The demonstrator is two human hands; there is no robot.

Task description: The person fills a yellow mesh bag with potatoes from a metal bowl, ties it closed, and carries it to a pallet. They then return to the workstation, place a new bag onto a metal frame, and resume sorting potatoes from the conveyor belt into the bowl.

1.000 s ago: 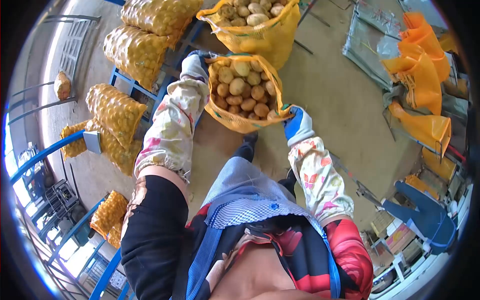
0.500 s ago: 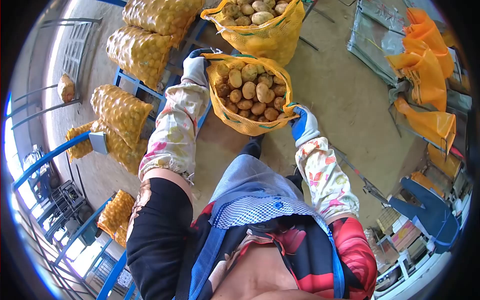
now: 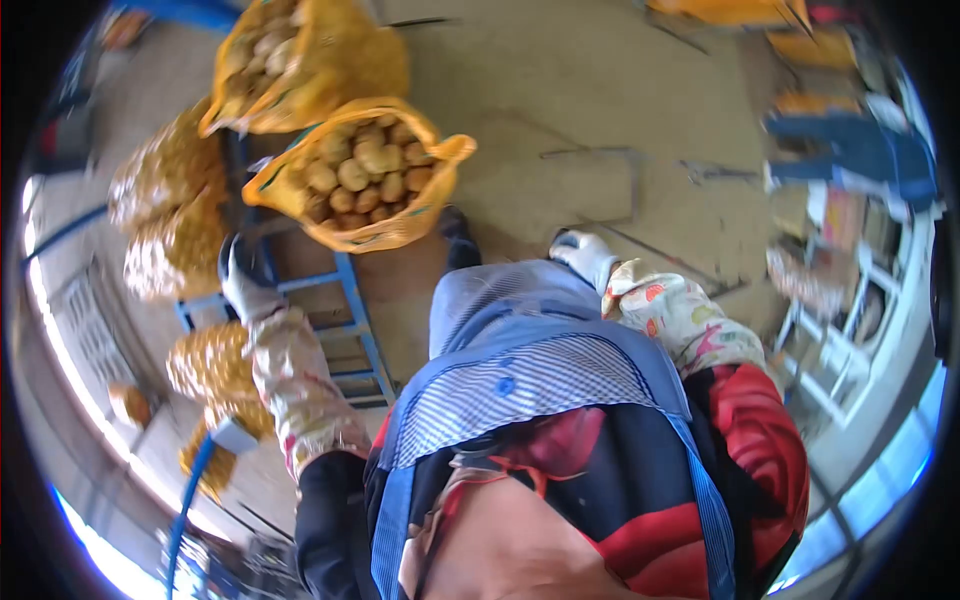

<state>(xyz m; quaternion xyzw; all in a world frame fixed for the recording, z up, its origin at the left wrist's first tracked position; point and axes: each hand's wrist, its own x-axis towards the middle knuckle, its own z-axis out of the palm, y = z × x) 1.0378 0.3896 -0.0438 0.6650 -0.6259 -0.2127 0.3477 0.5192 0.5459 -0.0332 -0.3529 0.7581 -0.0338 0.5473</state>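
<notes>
An open yellow mesh sack [image 3: 385, 235] full of potatoes [image 3: 370, 165] stands upright in front of me, its mouth gaping and one rim corner sticking out to the right. Off its lower left side, apart from it, is my left hand [image 3: 248, 285] in a white and dark-blue glove, fingers stretched out and holding nothing. My right hand [image 3: 585, 257], gloved the same way, hangs beside my apron [image 3: 510, 300], well to the right of the sack. Its fingers are slightly bent and blurred, with nothing seen in them.
A second open potato sack [image 3: 340, 75] stands just beyond. Full sacks [image 3: 180, 250] lie stacked on the left, near a blue metal frame [image 3: 350, 300]. A thin metal rod [image 3: 660, 255] lies on the floor at right; a white rack [image 3: 830, 355] stands farther right.
Both hands have let go of the sack's rim and moved back and apart. My view has turned, so the sacks now appear farther left.
</notes>
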